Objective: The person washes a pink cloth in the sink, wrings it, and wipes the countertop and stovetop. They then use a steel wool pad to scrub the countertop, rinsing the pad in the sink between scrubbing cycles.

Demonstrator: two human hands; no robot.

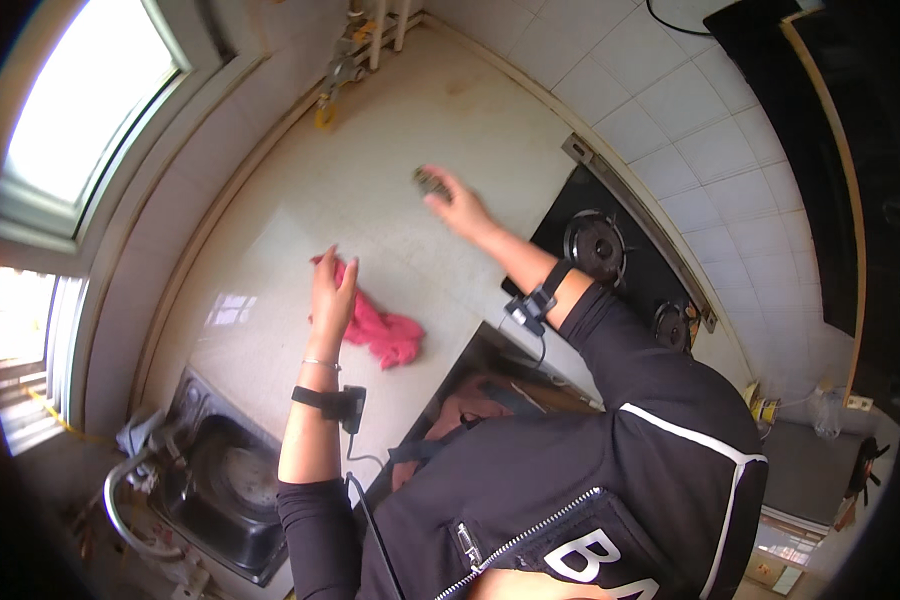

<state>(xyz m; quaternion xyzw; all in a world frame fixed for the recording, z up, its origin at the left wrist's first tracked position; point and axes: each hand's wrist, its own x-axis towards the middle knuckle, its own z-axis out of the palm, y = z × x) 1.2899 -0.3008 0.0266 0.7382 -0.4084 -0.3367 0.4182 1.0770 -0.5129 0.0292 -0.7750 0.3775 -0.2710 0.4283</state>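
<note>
My left hand (331, 301) is above the pale countertop, its thumb and fingers stretched apart. A crumpled red cloth (388, 334) lies beneath and beside it, with part showing between thumb and fingers; I cannot tell whether they touch. Farther out and to the right, my right hand (460, 208) is closed around a small dark grey-green scouring pad (431, 184), slightly blurred. The palm hides part of the pad. Its exact contact with the counter is hard to make out.
A black gas hob (595, 245) is set in the counter on the right. At lower left is a dark sink (232, 480) with a curved faucet (115, 505). Pipes with a yellow-handled valve (326, 108) stand in the far corner. A window (85, 110) is at left.
</note>
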